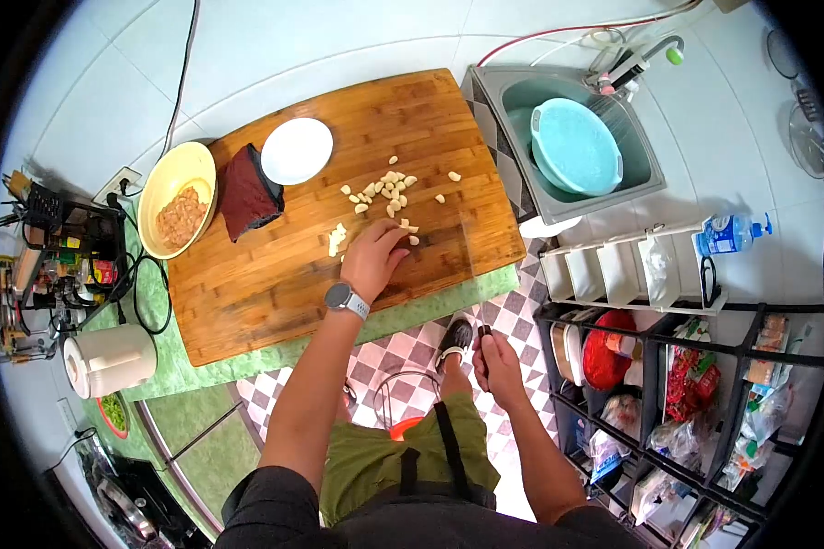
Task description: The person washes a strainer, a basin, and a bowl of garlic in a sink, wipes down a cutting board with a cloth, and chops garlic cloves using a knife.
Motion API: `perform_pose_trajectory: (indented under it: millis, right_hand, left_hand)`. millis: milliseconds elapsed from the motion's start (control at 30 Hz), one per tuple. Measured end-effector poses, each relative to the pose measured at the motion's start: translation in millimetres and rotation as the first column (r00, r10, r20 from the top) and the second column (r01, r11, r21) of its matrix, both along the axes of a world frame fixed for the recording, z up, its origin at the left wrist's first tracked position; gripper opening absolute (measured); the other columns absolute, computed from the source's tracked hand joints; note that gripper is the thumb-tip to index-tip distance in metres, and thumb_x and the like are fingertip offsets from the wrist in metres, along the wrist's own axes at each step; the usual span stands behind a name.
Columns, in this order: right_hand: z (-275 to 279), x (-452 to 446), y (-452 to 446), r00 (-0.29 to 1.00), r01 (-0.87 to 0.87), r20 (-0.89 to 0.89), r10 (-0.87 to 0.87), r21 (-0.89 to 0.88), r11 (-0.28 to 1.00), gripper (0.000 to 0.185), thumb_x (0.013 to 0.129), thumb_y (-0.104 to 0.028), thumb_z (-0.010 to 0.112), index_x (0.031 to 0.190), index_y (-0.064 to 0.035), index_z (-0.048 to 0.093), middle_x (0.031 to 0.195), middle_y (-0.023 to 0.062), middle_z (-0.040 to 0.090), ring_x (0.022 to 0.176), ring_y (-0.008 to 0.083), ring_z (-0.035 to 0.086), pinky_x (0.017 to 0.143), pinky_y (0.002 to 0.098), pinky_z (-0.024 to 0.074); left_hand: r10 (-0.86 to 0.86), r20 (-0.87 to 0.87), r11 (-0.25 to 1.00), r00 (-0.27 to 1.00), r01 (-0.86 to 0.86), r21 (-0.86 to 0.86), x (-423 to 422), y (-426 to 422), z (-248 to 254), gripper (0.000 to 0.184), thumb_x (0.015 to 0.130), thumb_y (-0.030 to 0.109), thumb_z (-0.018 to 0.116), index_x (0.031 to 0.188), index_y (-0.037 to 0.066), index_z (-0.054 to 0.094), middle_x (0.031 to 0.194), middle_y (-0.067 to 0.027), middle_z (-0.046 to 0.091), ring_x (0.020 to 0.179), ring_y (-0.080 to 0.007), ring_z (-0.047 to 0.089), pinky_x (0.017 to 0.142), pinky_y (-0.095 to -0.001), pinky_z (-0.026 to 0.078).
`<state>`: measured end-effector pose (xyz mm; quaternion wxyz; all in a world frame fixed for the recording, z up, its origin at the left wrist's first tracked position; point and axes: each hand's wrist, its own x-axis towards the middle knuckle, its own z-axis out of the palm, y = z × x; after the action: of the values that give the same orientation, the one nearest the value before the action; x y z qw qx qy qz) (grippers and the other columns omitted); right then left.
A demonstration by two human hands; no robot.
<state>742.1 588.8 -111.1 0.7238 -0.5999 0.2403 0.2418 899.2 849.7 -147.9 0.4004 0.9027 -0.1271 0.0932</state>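
My left hand (372,260) rests on the wooden cutting board (275,306), fingers curled down at a garlic clove (413,241) by the fingertips. Just beyond it lies a loose cluster of peeled garlic cloves (389,188). Left of the hand is a small pile of cut garlic (337,240). Off the board's front edge, my right hand (499,371) is closed round the dark handle of a knife (485,330). The blade points toward the board and is hard to make out.
A white plate (297,151), a dark red cloth-like item (250,194) and a yellow bowl (206,171) of raw meat stand left. At right, a sink (645,169) holds a blue basin (577,151) under running water. A black shelf rack (650,384) stands lower right.
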Motion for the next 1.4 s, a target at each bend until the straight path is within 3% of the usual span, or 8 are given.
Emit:
perform_pose_trajectory:
  millis: [200,400,500,800,1033,1133,1300,1400]
  right_hand:
    - [14,20,28,0.854,-0.086,0.352,0.384,-0.632,0.77,0.023,0.103,-0.024,0.053,0.106,-0.0013,0.057,0.073,0.012,0.061,0.066,0.023,0.063,0.061,0.0337,0.0471]
    - [-8,32,64,0.771,0.093,0.409,0.488,-0.831,0.549,0.022,0.098,-0.025,0.06,0.103,-0.0042,0.056,0.081,0.0188,0.067,0.074,0.0428,0.066,0.06,0.0469,0.0503]
    - [-46,33,78,0.789,-0.173,-0.052,0.612,-0.975,0.141,0.032,0.098,-0.036,0.058,0.104,-0.0065,0.05,0.086,0.0202,0.069,0.073,0.0431,0.067,0.062,0.053,0.0527]
    - [-39,27,59,0.762,-0.108,0.056,0.646,-0.972,0.211,0.029,0.099,-0.033,0.057,0.103,-0.0057,0.051,0.082,0.0228,0.067,0.071,0.0448,0.066,0.059,0.0539,0.0495]
    - [-18,25,44,0.819,-0.059,0.319,0.477,-0.781,0.622,0.023,0.102,-0.026,0.051,0.102,-0.003,0.056,0.075,0.0189,0.061,0.072,0.0402,0.064,0.062,0.0463,0.0472]
    - [-21,28,41,0.84,-0.016,0.352,0.414,-0.746,0.666,0.023,0.102,-0.025,0.051,0.102,-0.0022,0.057,0.076,0.0191,0.062,0.072,0.0386,0.064,0.063,0.0448,0.0474]
    - [-15,25,52,0.782,0.175,0.398,0.48,-0.879,0.444,0.02,0.097,-0.025,0.061,0.102,-0.0053,0.059,0.081,0.019,0.067,0.072,0.0417,0.067,0.06,0.0471,0.0513]
    - [-31,32,67,0.819,-0.176,-0.051,0.571,-0.971,0.165,0.034,0.098,-0.039,0.058,0.106,-0.0064,0.053,0.083,0.0179,0.07,0.076,0.0416,0.069,0.062,0.0503,0.0531]
  left_hand:
    - [0.106,0.055,0.994,0.993,-0.104,-0.04,-36,27,13,0.023,0.084,0.005,0.071,0.107,0.007,0.069,0.113,-0.0132,0.067,0.101,-0.0347,0.064,0.086,-0.0417,0.053]
    - [0.273,0.159,0.961,0.949,-0.263,-0.081,-68,67,18,0.02,0.087,-0.002,0.063,0.105,0.003,0.068,0.107,-0.0168,0.066,0.099,-0.0359,0.064,0.085,-0.0402,0.052]
    - [0.309,0.121,0.949,0.943,-0.299,-0.096,-79,79,22,0.018,0.088,-0.003,0.063,0.104,0.002,0.069,0.106,-0.018,0.068,0.102,-0.0362,0.065,0.09,-0.0402,0.051]
    - [0.329,0.155,0.943,0.931,-0.318,-0.094,-78,73,10,0.023,0.085,-0.004,0.061,0.106,0.004,0.066,0.106,-0.0167,0.065,0.099,-0.0374,0.062,0.086,-0.0426,0.05]
    - [0.302,0.085,0.952,0.949,-0.296,-0.078,-76,65,1,0.019,0.086,0.0,0.064,0.105,0.004,0.067,0.11,-0.0151,0.066,0.103,-0.0368,0.062,0.089,-0.0422,0.05]
    - [0.281,0.097,0.958,0.955,-0.275,-0.078,-73,60,0,0.019,0.086,0.0,0.063,0.104,0.004,0.067,0.108,-0.0151,0.065,0.102,-0.0373,0.061,0.088,-0.0429,0.05]
    - [0.296,0.135,0.954,0.946,-0.285,-0.096,-77,58,5,0.019,0.086,-0.001,0.062,0.103,0.004,0.067,0.107,-0.0154,0.065,0.101,-0.0372,0.061,0.086,-0.0436,0.05]
    - [0.308,0.088,0.944,0.947,-0.293,-0.15,-81,59,5,0.019,0.086,-0.002,0.061,0.103,0.003,0.066,0.107,-0.0156,0.065,0.1,-0.037,0.061,0.087,-0.0436,0.05]
